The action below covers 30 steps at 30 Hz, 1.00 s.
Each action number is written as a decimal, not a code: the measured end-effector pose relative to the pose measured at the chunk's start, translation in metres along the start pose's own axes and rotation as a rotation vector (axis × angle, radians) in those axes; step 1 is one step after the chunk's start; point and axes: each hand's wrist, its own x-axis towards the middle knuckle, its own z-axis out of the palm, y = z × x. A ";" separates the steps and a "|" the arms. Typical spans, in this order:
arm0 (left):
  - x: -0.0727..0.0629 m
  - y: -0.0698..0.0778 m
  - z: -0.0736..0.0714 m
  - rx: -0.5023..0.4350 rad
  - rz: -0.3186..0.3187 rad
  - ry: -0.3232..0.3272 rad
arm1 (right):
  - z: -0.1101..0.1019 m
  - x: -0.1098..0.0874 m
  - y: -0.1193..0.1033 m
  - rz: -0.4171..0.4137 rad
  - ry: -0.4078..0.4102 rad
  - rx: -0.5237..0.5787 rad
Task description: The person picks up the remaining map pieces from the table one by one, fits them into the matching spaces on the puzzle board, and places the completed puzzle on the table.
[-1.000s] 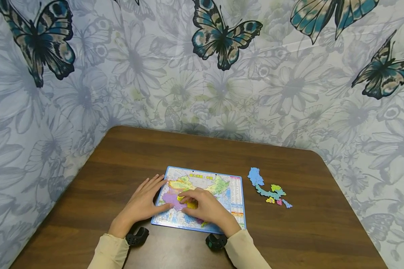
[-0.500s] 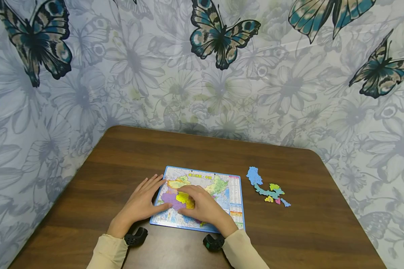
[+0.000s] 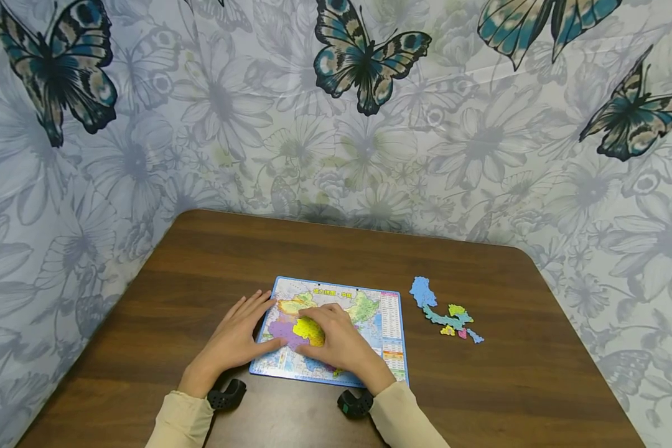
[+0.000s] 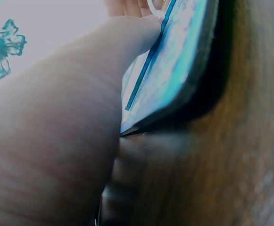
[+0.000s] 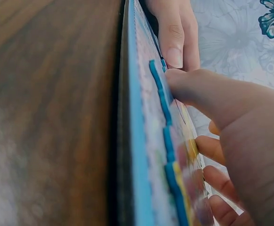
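Seems to be seating yellow pc [image 3: 309, 331] on board [image 3: 392, 314], just 9 o'clock of centre, beside purple pc [image 3: 282, 333]. Working w/ R hand [image 3: 338, 339], open, thumb & fingers spread abt. yellow; steadying w/ L hand [image 3: 232, 336], also open, at 9 o'clock edge, thumb at purple. Next prob. calls for pressing yellow flat, then reaching for loose pcs [image 3: 443, 321] on tabletop [image 3: 498, 386], 3 o'clock of board.

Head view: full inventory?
table: one, brown, lower frame
map board: one, blue-rimmed, on table
purple piece: one, purple, board's left
yellow piece: one, yellow, beside purple piece
other patches: several, orange, green, on board
loose pieces: at least six, blue, teal, green, yellow, pink, right of board
floral backdrop: one, grey, behind table
butterflies: at least four, teal, on backdrop
wrist devices: two, black, wrists
sleeves: two, cream, forearms
left hand: one, bare, board's left edge
right hand: one, bare, over yellow piece
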 end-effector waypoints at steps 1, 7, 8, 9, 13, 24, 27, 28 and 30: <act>0.000 0.000 0.000 0.000 0.000 0.001 | 0.000 0.000 0.000 0.002 -0.001 0.000; -0.001 0.001 0.000 0.007 0.000 0.006 | 0.000 0.000 0.000 0.003 -0.005 -0.001; -0.001 0.001 0.000 0.008 0.001 0.007 | 0.000 0.000 0.000 0.004 -0.006 -0.002; -0.001 0.001 0.000 0.007 0.000 0.006 | -0.001 0.000 0.000 0.006 -0.007 -0.005; -0.001 0.002 0.000 0.004 -0.002 0.006 | -0.002 -0.001 0.000 0.015 -0.008 -0.012; 0.000 0.003 0.000 0.008 -0.007 0.001 | -0.006 -0.002 0.002 0.029 -0.026 -0.004; 0.000 0.002 0.001 0.010 -0.005 -0.001 | -0.007 -0.002 0.002 0.028 -0.032 0.000; 0.000 0.001 0.000 0.009 -0.005 -0.001 | -0.007 -0.002 0.002 0.025 -0.033 0.002; -0.001 0.001 0.000 0.007 -0.002 -0.003 | -0.008 -0.002 0.002 0.015 -0.033 0.004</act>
